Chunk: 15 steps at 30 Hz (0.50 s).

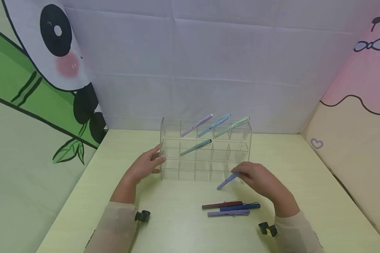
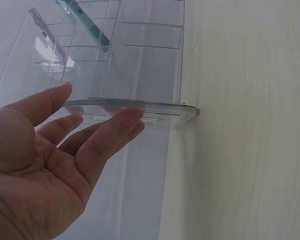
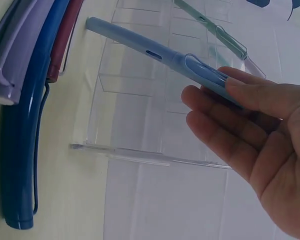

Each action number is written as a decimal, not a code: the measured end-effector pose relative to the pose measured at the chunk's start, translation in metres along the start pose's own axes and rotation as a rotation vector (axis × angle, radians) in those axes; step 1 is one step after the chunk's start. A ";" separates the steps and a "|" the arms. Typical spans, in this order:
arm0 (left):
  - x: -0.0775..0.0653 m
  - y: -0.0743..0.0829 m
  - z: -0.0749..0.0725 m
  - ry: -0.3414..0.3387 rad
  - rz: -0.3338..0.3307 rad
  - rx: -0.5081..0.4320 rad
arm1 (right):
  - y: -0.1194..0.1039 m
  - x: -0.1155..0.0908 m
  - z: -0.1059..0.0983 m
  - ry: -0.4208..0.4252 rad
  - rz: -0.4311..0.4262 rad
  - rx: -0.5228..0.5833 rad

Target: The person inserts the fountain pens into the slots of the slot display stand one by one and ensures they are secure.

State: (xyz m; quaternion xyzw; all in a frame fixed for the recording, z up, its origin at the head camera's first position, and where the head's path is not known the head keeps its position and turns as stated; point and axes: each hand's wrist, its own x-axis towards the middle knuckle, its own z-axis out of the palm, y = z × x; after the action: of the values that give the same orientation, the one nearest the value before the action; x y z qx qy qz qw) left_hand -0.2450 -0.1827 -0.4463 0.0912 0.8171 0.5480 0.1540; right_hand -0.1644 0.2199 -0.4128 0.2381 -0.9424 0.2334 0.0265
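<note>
A clear acrylic pen rack (image 1: pixel 187 175) with three tiers of compartments stands on the table. My left hand (image 1: pixel 146 162) is at its left side panel, fingers extended; in the left wrist view the fingertips (image 2: pixel 129 117) rest along that panel. By the rack's lower right front, my right hand (image 1: pixel 256 177) pinches a light blue pen (image 3: pixel 135 42) near its cap end between thumb and fingers, the other end slanting down to the left. A lilac pen (image 1: pixel 196 125), a sky-blue pen (image 1: pixel 214 125) and a pale green pen (image 1: pixel 232 127) lean in the top tier, a dark green pen (image 1: pixel 195 147) in the middle tier.
On the table in front of the rack lie a dark red pen (image 1: pixel 218 205), a dark blue pen (image 1: pixel 240 207) and a purple pen (image 1: pixel 228 213), close together. A white cloth backdrop (image 1: pixel 221 52) rises behind the rack, with printed cloth panels on both sides.
</note>
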 end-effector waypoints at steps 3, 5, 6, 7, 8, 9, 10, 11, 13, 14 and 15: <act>-0.001 0.000 -0.002 0.004 0.002 0.003 | -0.004 0.003 0.003 0.007 -0.023 -0.016; -0.001 0.001 -0.002 0.006 0.005 0.001 | -0.005 0.004 0.004 0.016 -0.020 0.001; -0.001 0.000 -0.003 0.006 0.006 0.000 | -0.006 0.005 0.005 0.025 -0.013 0.015; -0.001 0.000 -0.003 0.006 0.006 -0.002 | -0.006 0.005 0.005 0.037 -0.006 0.035; -0.001 0.000 -0.003 0.006 0.007 -0.004 | -0.005 0.006 0.005 0.052 0.004 0.064; -0.001 0.000 -0.003 0.005 0.006 -0.004 | -0.004 0.006 0.005 0.072 0.012 0.095; -0.001 0.000 -0.002 0.003 0.005 -0.004 | -0.004 0.006 0.005 0.096 0.018 0.131; -0.001 0.000 -0.002 0.002 0.003 -0.006 | -0.002 0.007 0.005 0.124 0.021 0.163; -0.001 0.000 -0.001 -0.001 -0.001 -0.003 | 0.000 0.009 0.004 0.193 0.016 0.227; -0.002 0.001 -0.001 -0.001 -0.003 0.000 | 0.002 0.010 0.003 0.233 0.009 0.262; -0.002 0.001 -0.001 -0.001 -0.005 0.002 | 0.003 0.013 0.003 0.277 -0.001 0.298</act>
State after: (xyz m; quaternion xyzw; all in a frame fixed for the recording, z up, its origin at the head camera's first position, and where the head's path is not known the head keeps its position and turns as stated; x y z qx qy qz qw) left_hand -0.2438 -0.1838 -0.4452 0.0895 0.8180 0.5465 0.1556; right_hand -0.1768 0.2154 -0.4144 0.2056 -0.8847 0.4006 0.1207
